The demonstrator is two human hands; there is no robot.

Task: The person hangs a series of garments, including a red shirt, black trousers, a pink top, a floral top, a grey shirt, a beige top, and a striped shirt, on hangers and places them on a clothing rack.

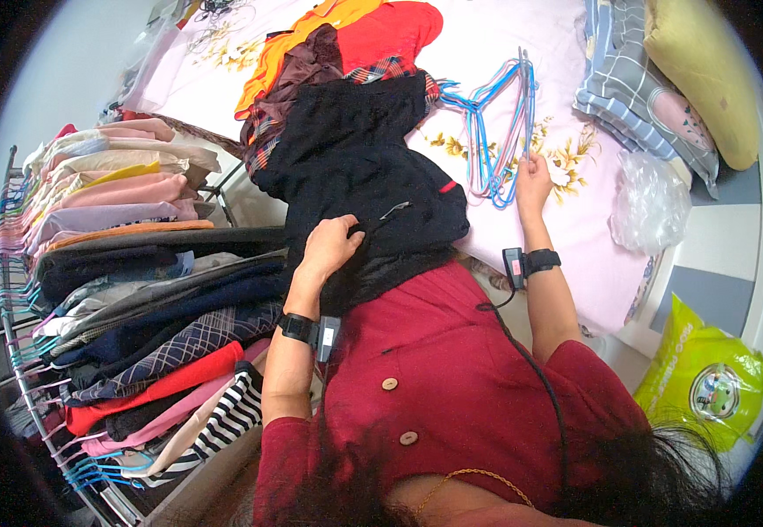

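Note:
A black garment [361, 165] is spread from the bed's edge down over the person's lap. My left hand [330, 247] rests on its left part with the fingers bent; whether they pinch the cloth cannot be told. A small pale, narrow mark or piece [394, 209] shows on the black cloth beside that hand. On the right, my right hand [534, 181] grips the lower end of a grey clothes hanger [525, 99], seen nearly edge-on. Blue and pink hangers [480, 132] lie in a bundle on the bed, right beside that hand and partly overlapped by the grey one.
Orange, red, brown and plaid clothes [309, 62] are piled beyond the black garment on the floral bedsheet [592, 263]. At left stands a metal rack [22, 375] packed with hung clothes [157, 277]. Pillows [638, 85], a clear plastic bag [651, 201] and a green bag [704, 382] are at right.

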